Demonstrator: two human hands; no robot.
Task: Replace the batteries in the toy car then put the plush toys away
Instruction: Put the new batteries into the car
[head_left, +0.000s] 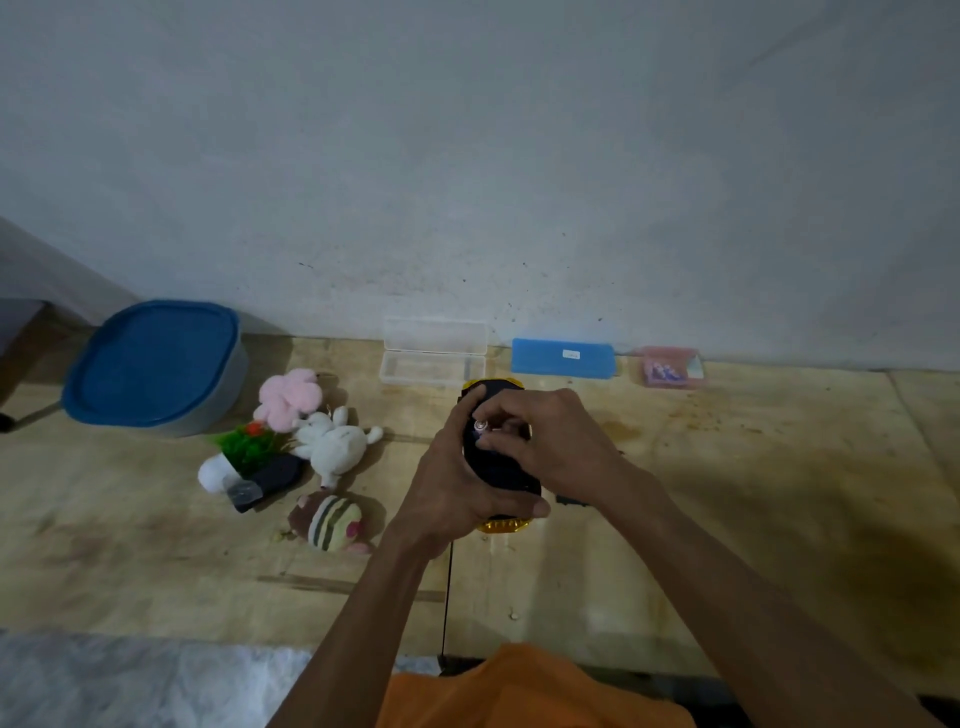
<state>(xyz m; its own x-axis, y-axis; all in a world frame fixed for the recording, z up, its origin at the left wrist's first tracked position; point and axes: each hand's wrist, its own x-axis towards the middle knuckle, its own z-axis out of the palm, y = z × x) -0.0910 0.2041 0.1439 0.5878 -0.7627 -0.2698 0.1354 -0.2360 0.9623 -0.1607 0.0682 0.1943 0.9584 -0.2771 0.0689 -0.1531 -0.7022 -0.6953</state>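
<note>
Head view: left hand (447, 499) wrapped around the toy car (496, 467), gripping it underside-up above the middle of the desk (727, 493), yellow body showing at both ends. Right hand (545, 436) curled over the black underside, fingertips pinching a battery (480, 425) at the compartment. Plush toys left of the hands, toward the desk's left side: pink plush (289, 397), white plush (335, 441), striped plush (332, 522). Blue-lidded container (156, 364) at the far left corner; clear case (434, 353) and blue case (563, 357) along the far edge.
</note>
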